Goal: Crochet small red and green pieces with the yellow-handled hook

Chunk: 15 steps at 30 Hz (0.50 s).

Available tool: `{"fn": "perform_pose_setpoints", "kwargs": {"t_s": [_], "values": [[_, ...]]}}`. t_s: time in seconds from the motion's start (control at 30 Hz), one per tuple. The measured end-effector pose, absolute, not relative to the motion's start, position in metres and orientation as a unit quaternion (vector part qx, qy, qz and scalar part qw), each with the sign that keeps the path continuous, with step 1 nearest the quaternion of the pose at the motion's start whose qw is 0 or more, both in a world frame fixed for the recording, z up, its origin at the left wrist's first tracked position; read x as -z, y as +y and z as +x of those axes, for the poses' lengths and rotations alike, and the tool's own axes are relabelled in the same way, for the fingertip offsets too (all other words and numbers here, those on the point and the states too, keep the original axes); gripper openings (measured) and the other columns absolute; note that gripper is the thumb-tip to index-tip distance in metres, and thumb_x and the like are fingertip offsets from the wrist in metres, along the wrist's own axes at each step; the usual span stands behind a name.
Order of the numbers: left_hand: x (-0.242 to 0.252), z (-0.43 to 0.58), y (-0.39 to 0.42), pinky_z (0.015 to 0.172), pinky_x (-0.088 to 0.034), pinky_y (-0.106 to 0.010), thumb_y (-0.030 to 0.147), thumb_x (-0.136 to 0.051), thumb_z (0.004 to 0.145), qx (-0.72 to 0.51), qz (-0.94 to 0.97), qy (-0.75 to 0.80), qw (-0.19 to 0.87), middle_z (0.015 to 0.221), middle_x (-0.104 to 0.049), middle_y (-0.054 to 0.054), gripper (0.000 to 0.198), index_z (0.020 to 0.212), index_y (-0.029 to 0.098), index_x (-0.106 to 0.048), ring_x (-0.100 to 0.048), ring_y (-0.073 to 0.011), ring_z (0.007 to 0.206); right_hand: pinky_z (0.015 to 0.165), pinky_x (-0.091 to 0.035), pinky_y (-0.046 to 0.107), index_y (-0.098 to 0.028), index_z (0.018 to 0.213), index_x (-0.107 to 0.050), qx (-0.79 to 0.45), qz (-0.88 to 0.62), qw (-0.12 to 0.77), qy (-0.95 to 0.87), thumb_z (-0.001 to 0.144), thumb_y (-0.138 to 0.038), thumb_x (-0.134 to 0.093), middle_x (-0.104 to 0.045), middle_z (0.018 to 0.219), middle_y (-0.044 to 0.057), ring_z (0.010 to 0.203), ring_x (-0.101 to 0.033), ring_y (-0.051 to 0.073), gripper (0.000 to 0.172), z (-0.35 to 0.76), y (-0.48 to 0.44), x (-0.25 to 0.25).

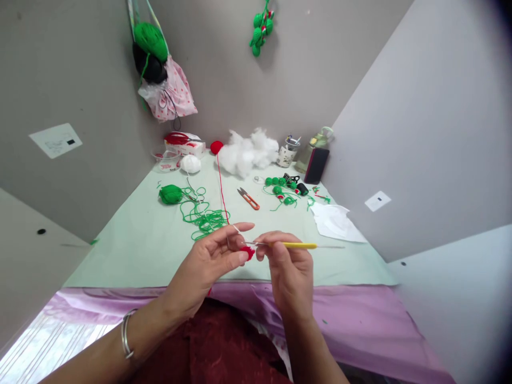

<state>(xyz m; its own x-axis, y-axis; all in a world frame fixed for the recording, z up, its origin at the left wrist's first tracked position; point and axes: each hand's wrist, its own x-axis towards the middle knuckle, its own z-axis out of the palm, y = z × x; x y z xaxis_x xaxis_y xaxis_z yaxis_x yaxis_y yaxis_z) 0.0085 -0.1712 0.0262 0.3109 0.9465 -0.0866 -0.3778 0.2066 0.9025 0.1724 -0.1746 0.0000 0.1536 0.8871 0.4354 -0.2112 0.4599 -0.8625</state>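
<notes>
My left hand point(218, 249) pinches a small red and white crochet piece point(248, 252) between thumb and fingers, its index finger stretched out above. White yarn passes over that finger, and a red yarn strand point(222, 192) runs from the hand back to a red yarn ball point(216, 147). In my right hand point(288, 261) is a crochet hook point(298, 245) with a yellow handle, held like a pen. The hook's metal tip points left and meets the top of the crochet piece. Fingers partly hide the stitches.
Behind the hands lie orange thread snips point(248, 199), tangled green yarn point(204, 218) and a green yarn ball point(170, 194). Green crocheted balls point(278, 184) and white paper point(334, 221) are to the right. White stuffing point(248, 152), a pen cup point(287, 153) and a phone point(317, 166) stand along the back.
</notes>
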Motion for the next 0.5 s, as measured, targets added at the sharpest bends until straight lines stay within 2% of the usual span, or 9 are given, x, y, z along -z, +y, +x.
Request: {"fn": "perform_pose_setpoints", "kwargs": {"t_s": [0.1,0.27,0.5], "values": [[-0.028,0.007,-0.171,0.087,-0.048,-0.031,0.029,-0.086,0.083,-0.471,0.416,0.345,0.697,0.091,-0.066,0.001,0.038,0.121,0.031,-0.081,-0.06,-0.0166,0.09,0.061,-0.058,0.029,-0.021,0.093,-0.076,-0.432,-0.307,0.691,-0.492,0.1,-0.037,-0.068,-0.076,0.084,0.004,0.064,-0.067,0.014,0.019,0.174,-0.173,-0.003],[-0.03,0.007,-0.171,0.087,-0.047,-0.03,0.029,-0.084,0.085,-0.474,0.419,0.343,0.694,0.089,-0.067,0.0,0.031,0.116,0.03,-0.083,-0.06,-0.0162,0.088,0.063,-0.059,0.03,-0.021,0.096,-0.073,-0.429,-0.277,0.678,-0.528,0.104,-0.032,-0.061,-0.078,0.088,0.005,0.068,-0.07,0.016,0.018,0.178,-0.176,-0.005],[-0.03,0.006,-0.171,0.084,-0.05,-0.03,0.032,-0.086,0.084,-0.484,0.453,0.354,0.659,0.086,-0.067,0.001,0.033,0.117,0.029,-0.082,-0.061,-0.0162,0.085,0.08,-0.058,0.035,-0.023,0.107,-0.073,-0.245,-0.31,0.631,-0.668,0.106,-0.016,-0.053,-0.076,0.093,0.004,0.09,-0.072,0.019,0.022,0.186,-0.188,-0.011]]}}
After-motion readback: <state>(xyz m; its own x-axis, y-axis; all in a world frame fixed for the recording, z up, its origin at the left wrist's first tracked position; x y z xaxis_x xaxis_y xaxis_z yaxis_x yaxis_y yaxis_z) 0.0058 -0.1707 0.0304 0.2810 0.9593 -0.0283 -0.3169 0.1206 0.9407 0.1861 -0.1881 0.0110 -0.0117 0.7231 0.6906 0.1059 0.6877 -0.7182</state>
